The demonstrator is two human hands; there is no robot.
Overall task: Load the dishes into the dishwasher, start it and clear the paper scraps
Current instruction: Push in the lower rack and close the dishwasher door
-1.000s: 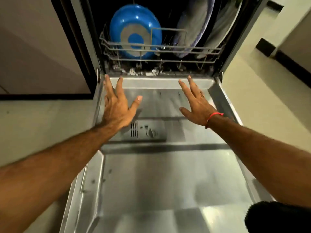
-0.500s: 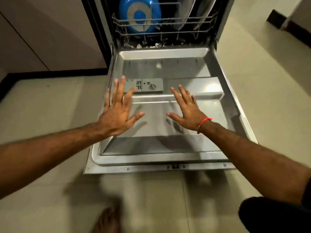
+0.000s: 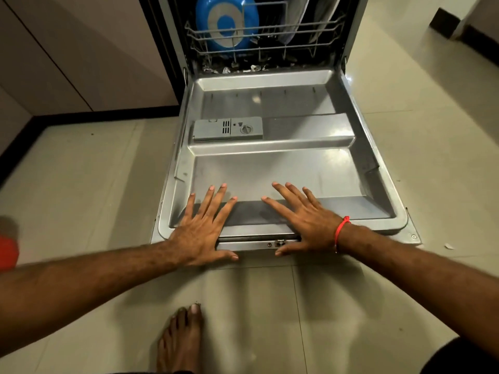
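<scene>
The dishwasher door is being held lowered, its front edge being touched by the left hand and right hand, fingers spread flat. A blue plate is being kept in the rack. Pale floor tiles are being observed around.

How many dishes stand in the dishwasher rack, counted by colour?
Blue plate: 1
Pale plates: 2, both partly cut off by the top edge of the picture
Total: 3 dishes that I can see in the rack
</scene>
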